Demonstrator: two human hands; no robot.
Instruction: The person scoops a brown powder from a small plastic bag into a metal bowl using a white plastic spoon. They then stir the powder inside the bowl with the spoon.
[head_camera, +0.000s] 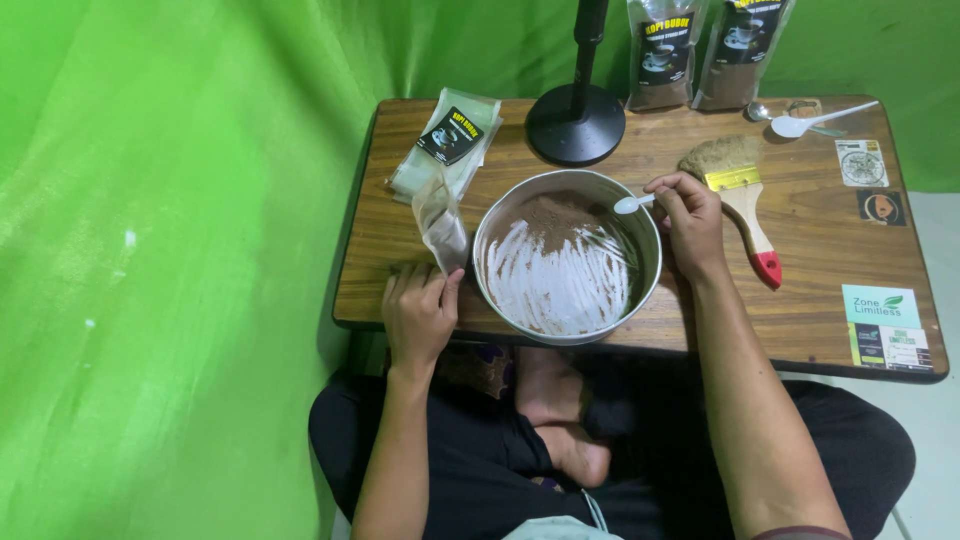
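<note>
My left hand (420, 312) rests on the near left edge of the wooden table (400, 240) and pinches a small clear plastic pouch (441, 222) upright beside a round metal pan (648, 232). The pan holds brown powder (545, 212) at its far side, and the rest of its bottom is smeared. My right hand (690, 222) holds a small white spoon (633, 204) over the pan's right rim.
A stack of clear pouches with a black label (447, 140) lies at the far left. A black round stand base (575, 122) stands behind the pan, two filled powder bags (700, 50) beyond it. A wide paintbrush (742, 185), spoons (800, 120) and stickers (885, 325) lie on the right.
</note>
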